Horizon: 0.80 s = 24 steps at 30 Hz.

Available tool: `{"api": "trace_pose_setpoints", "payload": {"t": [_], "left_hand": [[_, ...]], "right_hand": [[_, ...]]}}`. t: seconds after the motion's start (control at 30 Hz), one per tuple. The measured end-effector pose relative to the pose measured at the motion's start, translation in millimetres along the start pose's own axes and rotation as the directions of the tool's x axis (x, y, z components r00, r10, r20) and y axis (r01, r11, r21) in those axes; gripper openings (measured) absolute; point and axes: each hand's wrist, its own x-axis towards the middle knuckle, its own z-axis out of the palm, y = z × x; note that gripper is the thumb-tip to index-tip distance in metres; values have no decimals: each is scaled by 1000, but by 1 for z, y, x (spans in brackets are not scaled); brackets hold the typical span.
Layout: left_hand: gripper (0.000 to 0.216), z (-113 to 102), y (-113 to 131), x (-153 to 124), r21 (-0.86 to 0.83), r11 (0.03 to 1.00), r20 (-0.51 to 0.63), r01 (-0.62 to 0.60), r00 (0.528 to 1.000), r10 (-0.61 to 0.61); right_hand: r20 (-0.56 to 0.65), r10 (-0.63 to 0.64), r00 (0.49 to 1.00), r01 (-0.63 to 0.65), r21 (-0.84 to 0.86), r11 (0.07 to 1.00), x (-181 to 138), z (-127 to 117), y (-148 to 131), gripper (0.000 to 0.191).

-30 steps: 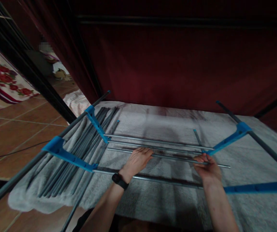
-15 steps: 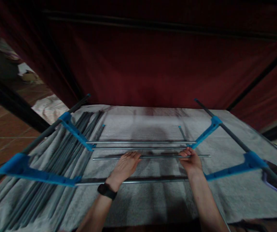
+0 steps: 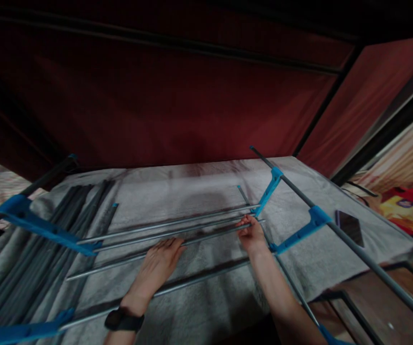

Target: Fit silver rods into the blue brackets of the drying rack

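Now slid leftward but unattached at its left end, a metal rod [image 3: 209, 236] is pinched by the right hand's [image 3: 251, 235] fingers and covered by the left hand [image 3: 159, 264], grip unclear.

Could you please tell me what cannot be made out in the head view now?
Head view: part of the handled rod, hidden by the left hand.
Head view: the near-left blue bracket, cut off by the left edge.
Head view: any lettering on the red-and-yellow item, too blurred.
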Motion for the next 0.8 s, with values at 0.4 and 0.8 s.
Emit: {"api": "trace_pose_setpoints", "payload": {"t": [0.4, 0.8], "left_hand": [[37, -6, 1, 2, 94, 991, 46, 94, 994, -99], [45, -8, 2, -1, 173, 978, 81, 115, 988, -131]], "right_hand": [[72, -77, 994, 65, 160, 985, -2, -2, -18, 27], [118, -60, 991, 36, 202, 979, -3, 1, -20, 29]]}}
